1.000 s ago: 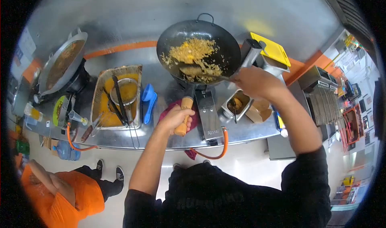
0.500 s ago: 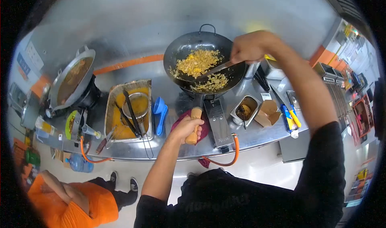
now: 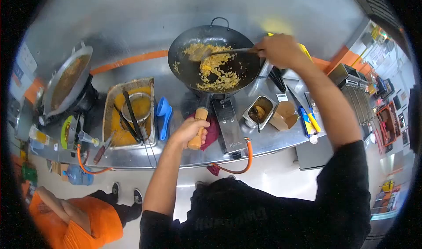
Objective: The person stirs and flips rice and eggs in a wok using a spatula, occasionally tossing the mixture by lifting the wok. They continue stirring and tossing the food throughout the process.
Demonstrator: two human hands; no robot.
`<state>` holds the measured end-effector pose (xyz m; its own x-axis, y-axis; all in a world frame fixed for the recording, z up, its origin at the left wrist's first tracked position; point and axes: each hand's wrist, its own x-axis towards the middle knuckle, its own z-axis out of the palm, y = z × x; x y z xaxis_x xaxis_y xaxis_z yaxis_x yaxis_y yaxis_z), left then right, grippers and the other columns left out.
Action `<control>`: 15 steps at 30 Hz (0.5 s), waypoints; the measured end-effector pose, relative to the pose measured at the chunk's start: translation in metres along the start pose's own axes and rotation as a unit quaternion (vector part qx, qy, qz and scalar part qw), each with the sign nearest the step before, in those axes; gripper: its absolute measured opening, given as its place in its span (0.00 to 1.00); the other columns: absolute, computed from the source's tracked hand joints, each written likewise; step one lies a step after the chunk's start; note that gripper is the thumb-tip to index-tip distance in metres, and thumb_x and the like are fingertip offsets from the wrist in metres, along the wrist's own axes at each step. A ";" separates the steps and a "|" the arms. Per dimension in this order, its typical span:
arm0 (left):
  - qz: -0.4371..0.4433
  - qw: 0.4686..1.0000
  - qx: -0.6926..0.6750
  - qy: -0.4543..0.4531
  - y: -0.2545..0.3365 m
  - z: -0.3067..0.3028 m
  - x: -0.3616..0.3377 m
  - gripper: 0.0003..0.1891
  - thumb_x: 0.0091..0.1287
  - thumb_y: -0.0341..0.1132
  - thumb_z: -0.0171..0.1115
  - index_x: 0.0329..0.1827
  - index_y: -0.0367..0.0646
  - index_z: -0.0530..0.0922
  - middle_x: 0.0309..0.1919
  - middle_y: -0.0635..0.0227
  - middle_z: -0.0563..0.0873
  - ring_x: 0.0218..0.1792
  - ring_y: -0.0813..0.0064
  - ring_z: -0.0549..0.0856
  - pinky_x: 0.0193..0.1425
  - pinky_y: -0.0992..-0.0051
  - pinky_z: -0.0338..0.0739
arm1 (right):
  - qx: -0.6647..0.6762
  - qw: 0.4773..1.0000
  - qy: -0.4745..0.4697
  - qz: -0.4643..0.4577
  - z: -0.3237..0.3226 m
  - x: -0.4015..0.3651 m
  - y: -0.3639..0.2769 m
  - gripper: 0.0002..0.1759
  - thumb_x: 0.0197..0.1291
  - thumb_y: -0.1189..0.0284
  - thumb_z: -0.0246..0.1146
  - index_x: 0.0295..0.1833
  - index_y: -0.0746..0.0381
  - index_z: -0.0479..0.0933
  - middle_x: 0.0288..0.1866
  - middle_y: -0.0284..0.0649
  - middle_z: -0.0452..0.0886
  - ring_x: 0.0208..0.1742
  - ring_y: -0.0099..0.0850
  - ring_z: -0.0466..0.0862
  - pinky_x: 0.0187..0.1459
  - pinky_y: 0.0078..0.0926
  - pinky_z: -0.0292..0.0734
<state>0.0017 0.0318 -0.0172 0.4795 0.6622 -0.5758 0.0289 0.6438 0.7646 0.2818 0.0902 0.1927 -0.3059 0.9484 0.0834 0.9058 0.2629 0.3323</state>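
Note:
My left hand [image 3: 192, 131] is wrapped around the wooden handle [image 3: 201, 114] of a dark wok [image 3: 180, 73] on a burner. Loose, yellowish fried rice [image 3: 215, 69] with bits of egg lies spread over the wok's middle and near side. Above the wok's right rim, my right hand [image 3: 279, 51] grips a long-handled wok spatula [image 3: 235, 51]. Its blurred head is in the rice at the wok's left-centre. Under my left hand a dark red cloth [image 3: 212, 132] lies on the counter.
Left stand a second wok [image 3: 72, 80], a tray of yellow liquid [image 3: 109, 132] with a strainer, and blue scoops [image 3: 164, 117]. Right are a metal container [image 3: 259, 110], an opened carton [image 3: 283, 117] and a yellow-handled knife [image 3: 313, 122]. A person in orange [image 3: 94, 216] stands lower left.
The spatula head has swung from the wok's near-centre to its far left, and the rice has spread into a curved band. My left hand keeps its hold. The whole view has shifted slightly.

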 end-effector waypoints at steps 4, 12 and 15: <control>0.007 1.000 -0.007 0.001 -0.001 -0.001 -0.003 0.09 0.61 0.35 0.63 0.37 0.43 0.72 0.22 0.72 0.76 0.20 0.80 0.76 0.23 0.76 0.74 | -0.079 0.994 -0.075 -0.013 -0.018 -0.020 0.000 0.19 0.61 0.70 0.58 0.58 0.46 0.79 0.36 0.46 0.84 0.43 0.47 0.84 0.43 0.47 0.78; 0.014 1.000 -0.019 -0.006 -0.005 -0.002 -0.003 0.09 0.61 0.34 0.62 0.37 0.42 0.71 0.22 0.70 0.76 0.20 0.79 0.75 0.22 0.76 0.73 | 0.080 0.979 -0.171 -0.081 0.066 -0.027 -0.017 0.19 0.61 0.73 0.56 0.57 0.56 0.78 0.40 0.53 0.83 0.46 0.48 0.83 0.48 0.46 0.77; 0.016 1.000 -0.005 -0.004 -0.004 0.000 0.001 0.09 0.62 0.34 0.62 0.37 0.42 0.71 0.22 0.71 0.76 0.20 0.79 0.75 0.22 0.76 0.73 | 0.086 0.985 -0.145 -0.045 0.086 -0.008 -0.008 0.17 0.60 0.73 0.57 0.55 0.58 0.80 0.41 0.52 0.83 0.46 0.48 0.83 0.50 0.45 0.76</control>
<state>0.0017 0.0303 -0.0206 0.4874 0.6791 -0.5489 0.0043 0.6268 0.7792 0.3025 0.0958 0.1086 -0.3138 0.9239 -0.2191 0.9225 0.3512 0.1599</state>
